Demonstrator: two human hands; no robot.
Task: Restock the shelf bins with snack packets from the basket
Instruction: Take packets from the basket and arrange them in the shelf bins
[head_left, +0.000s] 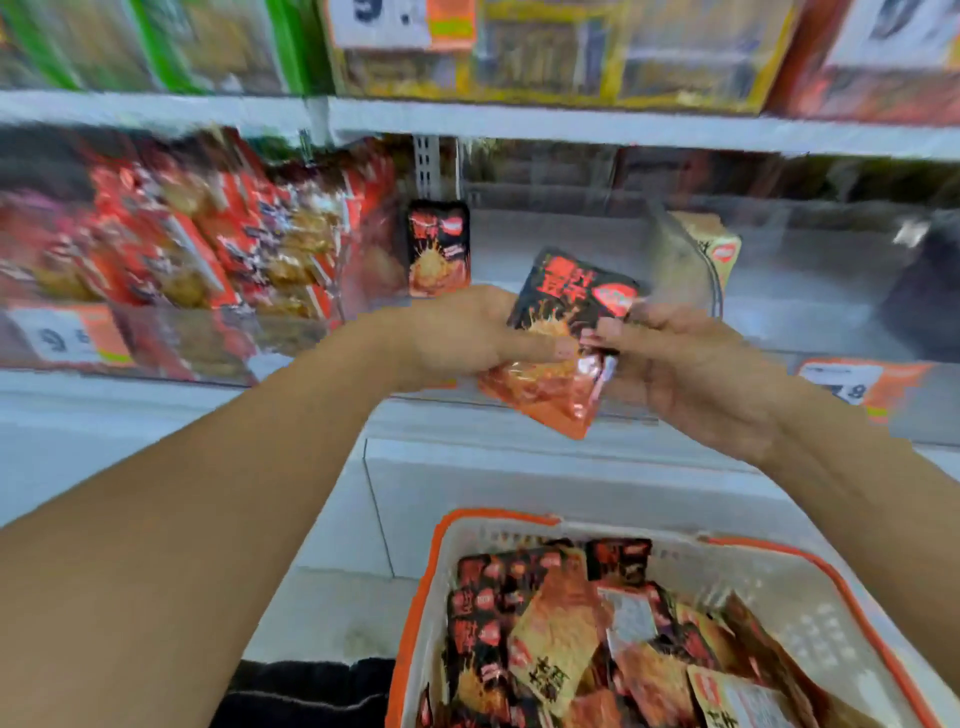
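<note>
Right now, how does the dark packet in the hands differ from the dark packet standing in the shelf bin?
The held packet is tilted, gripped by the left hand and right hand, over an orange packet. The shelf packet stands upright, alone and untouched in its bin. The held one looks larger, being nearer the camera. Both share a black and red design.

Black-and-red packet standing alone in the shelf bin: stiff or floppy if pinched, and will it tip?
The standing packet is probably thin film, so likely floppy and light. It looks glossy, so possibly slippery. Upright on a narrow bottom edge in the clear bin, it seems apt to tip if nudged.
</note>
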